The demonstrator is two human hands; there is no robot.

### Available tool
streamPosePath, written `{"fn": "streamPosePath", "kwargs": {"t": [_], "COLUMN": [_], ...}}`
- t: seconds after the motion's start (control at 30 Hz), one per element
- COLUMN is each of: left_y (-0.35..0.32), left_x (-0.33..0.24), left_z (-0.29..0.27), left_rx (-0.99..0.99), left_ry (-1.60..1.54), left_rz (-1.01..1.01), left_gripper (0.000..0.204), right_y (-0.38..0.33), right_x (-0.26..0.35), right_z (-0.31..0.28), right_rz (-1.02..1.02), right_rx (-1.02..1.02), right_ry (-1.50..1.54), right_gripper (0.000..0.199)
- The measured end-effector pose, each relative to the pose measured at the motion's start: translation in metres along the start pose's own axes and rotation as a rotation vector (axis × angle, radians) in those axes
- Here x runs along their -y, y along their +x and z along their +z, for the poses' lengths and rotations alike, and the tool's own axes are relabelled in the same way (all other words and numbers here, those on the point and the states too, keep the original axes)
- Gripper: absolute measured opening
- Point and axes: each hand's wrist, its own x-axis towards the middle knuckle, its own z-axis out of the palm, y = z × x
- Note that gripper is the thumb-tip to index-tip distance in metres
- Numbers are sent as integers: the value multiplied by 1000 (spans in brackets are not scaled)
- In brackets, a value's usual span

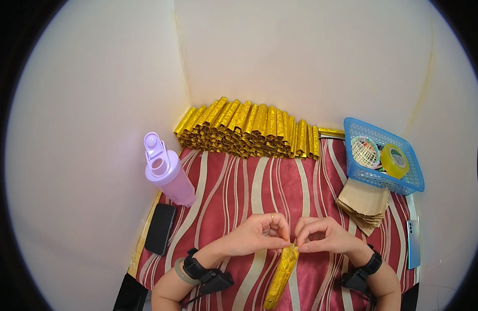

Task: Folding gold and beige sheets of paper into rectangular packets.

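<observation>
A long, narrow tube of shiny gold foil paper [281, 277] lies at the near middle of the cloth, slanting down toward me. Its far end is pinched between the thumb and fingertips of my left hand [265, 231]. From the other side, my right hand [322, 234] pinches that same end, and the fingertips of both hands nearly meet there. What exactly the fingertips do to the foil edge is too small to tell. At the back, against the wall, many similar gold foil tubes [249, 127] are stacked in a pile, their open ends facing me.
A lilac shaker bottle [169, 176] with its cap flipped up stands at left, above a black phone [160, 229]. At right are a blue basket [386, 181] holding yellow tape [394, 160] and a small white woven basket [364, 152], brown paper sheets [362, 205] and a light-blue phone [413, 243]. White walls enclose the striped red cloth [223, 197].
</observation>
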Motion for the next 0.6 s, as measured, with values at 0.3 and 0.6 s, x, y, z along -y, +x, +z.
{"fn": "streamPosePath", "kwargs": {"t": [0.3,0.6], "left_y": [-1,2], "left_x": [0,2], "left_z": [1,2], "left_rx": [14,31], "left_ry": [-7,25], "left_rz": [-34,-34], "left_gripper": [11,10], "right_y": [0,0], "right_x": [3,5], "right_z": [0,2], "right_rz": [54,89], "right_rx": [41,33], "right_ry": [-14,-29], "right_gripper": [5,5]}}
